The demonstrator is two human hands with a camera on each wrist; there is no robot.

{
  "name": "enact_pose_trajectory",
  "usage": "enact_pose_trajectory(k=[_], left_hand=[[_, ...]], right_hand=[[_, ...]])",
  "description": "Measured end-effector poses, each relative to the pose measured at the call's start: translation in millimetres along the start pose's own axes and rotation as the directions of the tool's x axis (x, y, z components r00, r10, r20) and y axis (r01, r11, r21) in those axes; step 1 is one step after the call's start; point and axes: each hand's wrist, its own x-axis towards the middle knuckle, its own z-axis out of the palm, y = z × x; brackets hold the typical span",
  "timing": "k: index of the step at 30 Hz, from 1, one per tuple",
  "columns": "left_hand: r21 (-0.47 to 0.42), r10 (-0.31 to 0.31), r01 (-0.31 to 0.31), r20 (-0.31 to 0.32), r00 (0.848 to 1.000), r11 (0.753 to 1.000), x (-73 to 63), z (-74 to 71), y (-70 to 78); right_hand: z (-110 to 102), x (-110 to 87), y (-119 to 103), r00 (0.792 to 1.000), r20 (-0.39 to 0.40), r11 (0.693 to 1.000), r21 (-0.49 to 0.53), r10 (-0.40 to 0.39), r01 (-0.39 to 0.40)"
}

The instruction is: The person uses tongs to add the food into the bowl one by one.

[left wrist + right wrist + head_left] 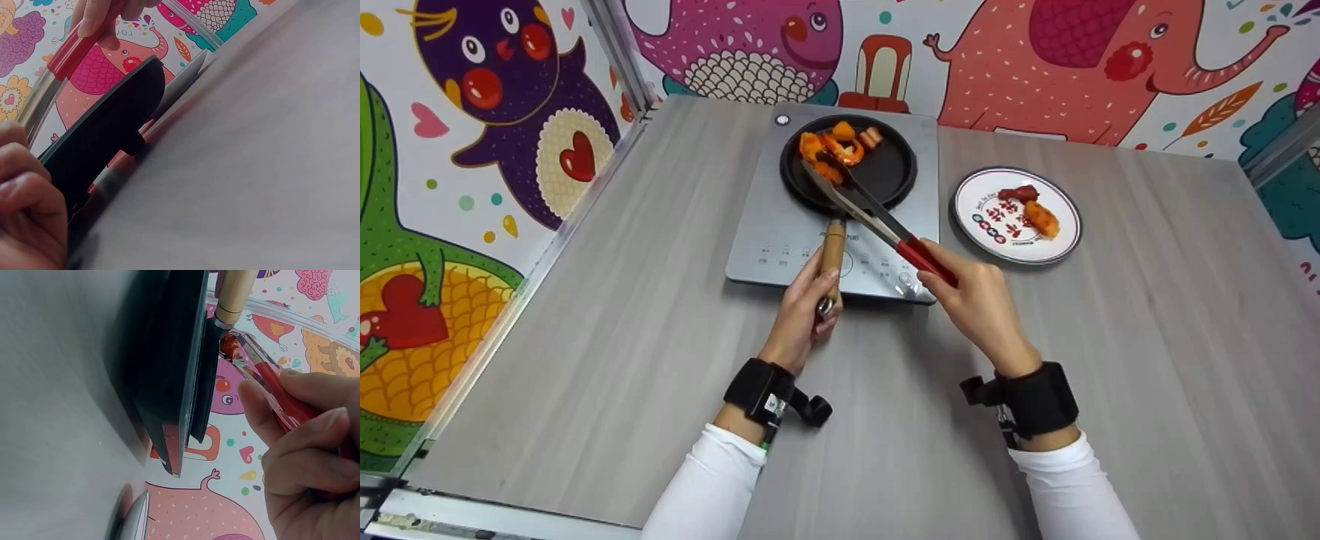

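Observation:
My left hand [804, 306] grips the wooden handle [832, 251] of a black frying pan [889, 176], which sits on a silver induction cooktop [757, 240]. In the pan's left and upper part lie orange food pieces [811, 146], a curled shrimp [851, 152] and a small striped piece [871, 137]. My right hand [981, 300] holds red-handled tongs [924, 260]. Their tips are down at the orange food near the pan's left side. In the right wrist view, a browned orange piece [229, 346] shows at the tong tips; whether it is pinched I cannot tell.
Right of the cooktop stands a white plate [979, 191] with a dark red piece [1018, 193] and an orange-brown piece [1042, 219] on it. A printed cartoon wall [997, 60] closes off the back, another the left side. Both stand on a grey wood-grain table [607, 315].

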Motion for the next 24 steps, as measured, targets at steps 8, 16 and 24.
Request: enact_pose_trajectory(k=[8, 16, 24], left_hand=[[-0.008, -0.005, 0.005, -0.002, 1.000, 1.000, -0.7, 1.1, 0.8], [0.009, -0.011, 0.011, -0.016, 1.000, 1.000, -1.3, 1.0, 2.1], [0.005, -0.008, 0.008, -0.013, 1.000, 1.000, -1.2, 0.6, 0.7]], right_hand=[[2.6, 2.0, 0.5, 1.000, 0.017, 1.000, 0.001, -0.004, 0.004], [4.8, 4.7, 1.6, 1.000, 0.021, 1.000, -0.009, 0.003, -0.003], [5.5, 4.6, 1.3, 0.999, 0.029, 1.000, -0.003, 0.022, -0.022]])
